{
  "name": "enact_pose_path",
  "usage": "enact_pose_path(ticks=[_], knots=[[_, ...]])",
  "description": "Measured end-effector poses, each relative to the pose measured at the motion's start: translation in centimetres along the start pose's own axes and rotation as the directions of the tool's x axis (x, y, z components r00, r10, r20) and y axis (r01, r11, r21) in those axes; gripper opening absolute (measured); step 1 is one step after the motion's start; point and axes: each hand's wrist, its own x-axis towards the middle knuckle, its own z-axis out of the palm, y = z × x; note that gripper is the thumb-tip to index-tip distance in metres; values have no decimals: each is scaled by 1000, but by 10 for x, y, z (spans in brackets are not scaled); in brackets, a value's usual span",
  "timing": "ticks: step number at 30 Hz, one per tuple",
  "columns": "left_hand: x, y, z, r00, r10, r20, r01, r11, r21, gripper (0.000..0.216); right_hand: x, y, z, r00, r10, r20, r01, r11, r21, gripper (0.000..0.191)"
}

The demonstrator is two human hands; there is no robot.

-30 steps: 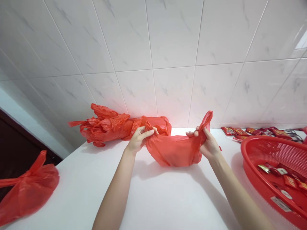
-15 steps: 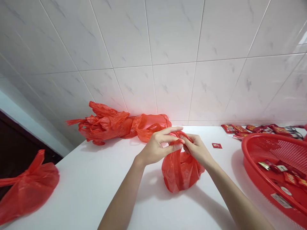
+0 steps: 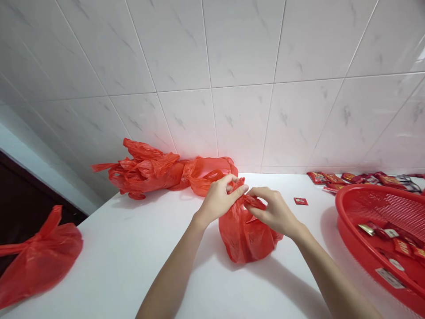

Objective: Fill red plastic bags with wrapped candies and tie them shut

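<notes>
While the left hand pinches one gathered end of the red plastic bag between thumb and fingers, the right hand grips the other end just beside it. Both hands are clamped on the bag's upper part, close together, the fingertips almost meeting over its middle — whether they touch each other I cannot tell. The body of the bag hangs below and between the hands, nearer the person than the fingertips, low over the white table; whether its bottom rests on the surface is hard to make out. Its mouth is drawn inward, and the right hand covers part of that side.

Behind the left hand, a heap of crumpled red bags lies along the tiled wall. Another red bag, knotted, sits at the table's left edge, well apart from the hands. To the right of the right hand lies a small red sachet — beyond it, a red basket holds several packets.
</notes>
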Motion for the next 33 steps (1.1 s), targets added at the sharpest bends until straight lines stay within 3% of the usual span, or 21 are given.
enact_pose_path(ticks=[4, 9, 12, 17, 20, 23, 25, 29, 33], knots=[[0, -1, -3, 956, -67, 287, 81, 996, -38, 49, -2, 0, 2, 970, -216, -113, 192, 962, -193, 19], [2, 0, -6, 847, -91, 524, 207, 964, -167, 55, -3, 0, 4, 976, -191, -108, 163, 961, -225, 22], [2, 2, -9, 852, -107, 512, 226, 958, -177, 58, -3, 0, 3, 987, -117, -110, 94, 977, -191, 17], [-1, 5, -13, 922, -3, 386, 59, 989, -133, 40, 1, 0, 0, 986, 70, -155, -55, 994, 98, 7], [0, 4, -12, 946, 36, 323, 12, 989, -146, 33, 2, 0, -3, 989, 128, -75, -101, 951, 293, 5], [3, 1, -11, 934, 53, 354, 30, 974, -224, 38, 2, 1, -8, 986, 161, 38, -163, 913, 374, 8], [7, -3, -9, 921, 31, 389, 99, 946, -310, 38, 1, 3, -10, 992, 122, 23, -122, 936, 329, 12], [13, -11, -5, 900, -52, 434, 284, 824, -490, 37, 1, 6, -12, 993, -76, -87, 86, 990, 114, 21], [15, -14, -1, 883, -48, 467, 338, 756, -561, 38, 0, 5, -11, 971, -209, -120, 211, 977, 5, 15]])
